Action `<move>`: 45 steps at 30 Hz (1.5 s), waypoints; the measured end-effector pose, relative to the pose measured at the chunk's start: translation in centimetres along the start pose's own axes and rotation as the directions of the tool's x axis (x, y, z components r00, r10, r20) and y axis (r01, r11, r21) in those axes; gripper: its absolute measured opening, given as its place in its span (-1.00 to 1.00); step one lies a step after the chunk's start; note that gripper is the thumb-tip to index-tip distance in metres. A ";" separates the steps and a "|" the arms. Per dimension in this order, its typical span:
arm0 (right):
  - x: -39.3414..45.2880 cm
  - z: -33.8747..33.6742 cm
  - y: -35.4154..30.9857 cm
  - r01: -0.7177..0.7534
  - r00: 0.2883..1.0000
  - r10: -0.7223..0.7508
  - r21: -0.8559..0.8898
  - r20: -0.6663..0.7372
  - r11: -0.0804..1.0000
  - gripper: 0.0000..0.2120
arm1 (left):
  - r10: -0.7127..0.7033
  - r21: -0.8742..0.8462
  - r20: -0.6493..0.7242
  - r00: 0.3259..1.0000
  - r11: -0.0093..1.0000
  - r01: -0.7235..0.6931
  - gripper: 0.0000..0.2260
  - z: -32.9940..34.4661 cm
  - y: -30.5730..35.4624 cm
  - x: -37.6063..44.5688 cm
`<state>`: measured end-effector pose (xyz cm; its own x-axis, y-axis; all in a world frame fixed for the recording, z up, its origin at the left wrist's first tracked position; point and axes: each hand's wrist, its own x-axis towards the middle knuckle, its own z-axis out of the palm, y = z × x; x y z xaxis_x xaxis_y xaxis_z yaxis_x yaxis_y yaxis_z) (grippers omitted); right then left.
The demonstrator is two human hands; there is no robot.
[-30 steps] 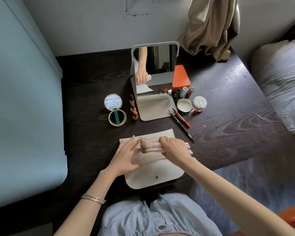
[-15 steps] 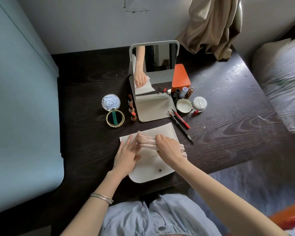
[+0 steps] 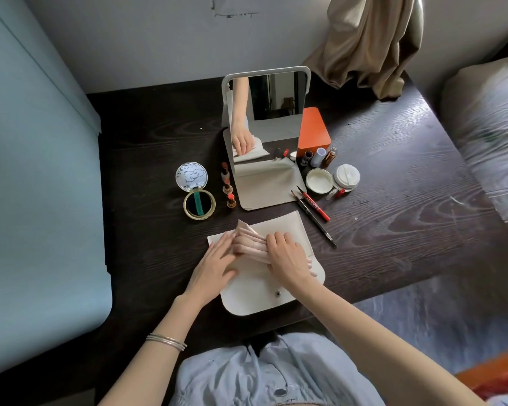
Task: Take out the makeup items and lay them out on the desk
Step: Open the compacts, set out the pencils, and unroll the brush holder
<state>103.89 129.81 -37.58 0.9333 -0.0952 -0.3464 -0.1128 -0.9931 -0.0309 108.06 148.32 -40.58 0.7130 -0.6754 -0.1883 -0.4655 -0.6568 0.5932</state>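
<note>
Cream pouch (image 3: 264,291) lies open, flap toward the near edge of the dark wood surface (image 3: 393,230), snap visible. Cf. 1 s ago: pouch sits farther from the near edge and is rotated a little. Brush bundle (image 3: 251,246) is now angled, bristle ends pointing far-left and fanned apart; before it lay roughly level. R hand (image 3: 288,256) clenched around the pink handles mid-length; L hand (image 3: 217,259) flat, fingers extended, resting against the brush heads, not gripping. Judgement: brushes are out of the pouch but not yet laid on bare surface. Farther: compact (image 3: 198,203), lipsticks (image 3: 228,189), two pencils (image 3: 314,210), powder jar (image 3: 319,180), mirror (image 3: 266,112), all unchanged.
</note>
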 end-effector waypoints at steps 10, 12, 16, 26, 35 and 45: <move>-0.6 -0.1 1.0 -0.052 0.999 0.052 -0.005 -0.014 0.999 -0.59 | -0.030 -0.021 0.040 0.999 0.999 0.031 -0.59 -0.3 0.0 0.7; -0.6 0.0 1.4 -0.035 0.999 0.035 0.047 -0.002 0.998 -0.57 | -0.031 -0.006 0.029 0.999 0.999 0.032 -0.60 -0.4 0.1 0.7; -1.0 -0.2 2.0 -0.030 0.999 0.027 0.108 0.033 0.994 -0.48 | -0.102 -0.012 -0.059 0.993 0.995 0.102 -0.78 -0.8 0.9 0.3; -1.6 -0.7 3.9 -0.054 0.995 0.029 0.265 0.098 0.963 -0.29 | -0.177 -0.121 0.010 0.984 0.977 0.177 -0.84 -0.2 3.8 -0.7; -2.1 -0.4 3.3 -0.103 0.992 0.075 0.313 0.099 0.944 -0.58 | -0.285 -0.178 0.097 0.953 0.938 0.299 -0.83 1.4 6.4 -0.2; -1.6 -0.9 1.6 -0.286 0.949 0.128 0.611 0.289 0.738 -0.68 | -0.672 -0.801 0.279 0.686 0.231 0.552 -0.87 1.7 7.0 0.4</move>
<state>102.51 128.35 -36.28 0.7720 -0.1983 -0.6039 -0.5591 -0.6639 -0.4967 104.18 142.83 -37.83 0.6559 -0.1152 -0.7460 0.7060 -0.2564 0.6602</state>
